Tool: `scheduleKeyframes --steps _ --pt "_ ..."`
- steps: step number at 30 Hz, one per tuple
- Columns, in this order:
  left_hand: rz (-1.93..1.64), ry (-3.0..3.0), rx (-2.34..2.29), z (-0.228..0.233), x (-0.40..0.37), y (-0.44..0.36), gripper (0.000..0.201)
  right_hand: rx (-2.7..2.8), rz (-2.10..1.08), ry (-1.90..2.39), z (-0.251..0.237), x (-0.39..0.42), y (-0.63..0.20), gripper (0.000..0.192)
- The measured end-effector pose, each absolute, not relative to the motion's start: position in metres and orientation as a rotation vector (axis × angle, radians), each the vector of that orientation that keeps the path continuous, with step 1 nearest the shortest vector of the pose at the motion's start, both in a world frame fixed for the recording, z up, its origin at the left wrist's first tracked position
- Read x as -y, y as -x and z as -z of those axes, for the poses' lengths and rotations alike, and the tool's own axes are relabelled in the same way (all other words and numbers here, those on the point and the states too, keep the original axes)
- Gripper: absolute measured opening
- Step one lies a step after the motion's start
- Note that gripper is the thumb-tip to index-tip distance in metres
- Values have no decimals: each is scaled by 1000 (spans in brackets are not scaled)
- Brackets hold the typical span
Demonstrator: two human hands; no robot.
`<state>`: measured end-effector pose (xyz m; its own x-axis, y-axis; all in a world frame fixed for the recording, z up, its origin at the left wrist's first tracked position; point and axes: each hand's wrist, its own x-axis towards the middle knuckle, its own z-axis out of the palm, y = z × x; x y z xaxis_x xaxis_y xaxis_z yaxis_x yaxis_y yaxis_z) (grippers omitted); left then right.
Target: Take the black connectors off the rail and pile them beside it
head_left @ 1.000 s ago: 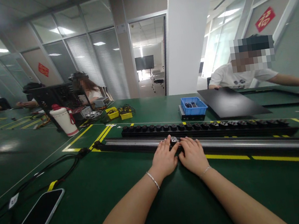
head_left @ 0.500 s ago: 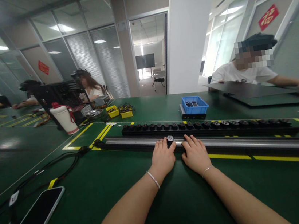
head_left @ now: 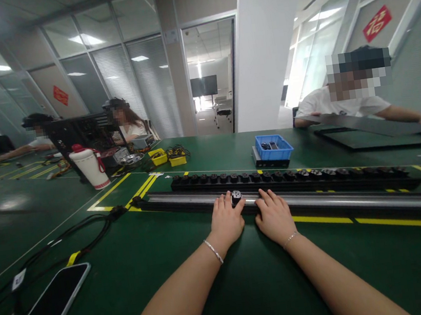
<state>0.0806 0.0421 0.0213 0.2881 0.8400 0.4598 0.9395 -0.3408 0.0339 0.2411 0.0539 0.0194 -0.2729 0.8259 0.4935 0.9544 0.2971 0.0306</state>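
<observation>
Socket module (head_left: 236, 195), small and dark with a pale face, sits upon the long metal rail (head_left: 336, 200), in front of me and between the two hands. My left hand (head_left: 227, 221) has it: forefinger on one side and thumb on the other, so it looks pinched, while the other left fingers lie close together over the rail. My right hand (head_left: 274, 215) rests just beside, its fingers a little spread, the tips upon the rail; I see nothing pinched there, and what is under the fingertips I cannot tell.

From its look, I judge the module to be light and stiff, probably hard plastic, so it should not bend under a firm pinch. Its face has openings and perhaps metal contacts; therefore I prefer to take it by the two side walls and not to press on the face. The rail looks smooth and shiny, so I suppose the module can slip along it easily, and a sideways push may turn it. The rail itself is long and seems heavier and rigid; to steady it, I would press on its edges from above. Behind it, near, lies a black strip (head_left: 267, 177) with many similar round pieces. Both lie on the green table (head_left: 258, 285).
</observation>
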Motion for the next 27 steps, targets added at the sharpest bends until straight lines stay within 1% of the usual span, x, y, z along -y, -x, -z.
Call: scheduleKeyframes --steps 7,15,27 --pt "554 2273 1699 -24 -43 -80 49 2191 451 1594 -20 -54 -243 28" --pt "402 2233 1757 -29 -38 -75 52 2188 456 1598 -20 -54 -243 28" --pt "352 2205 1799 -34 -38 -71 47 2187 441 1599 -20 -54 -243 29"
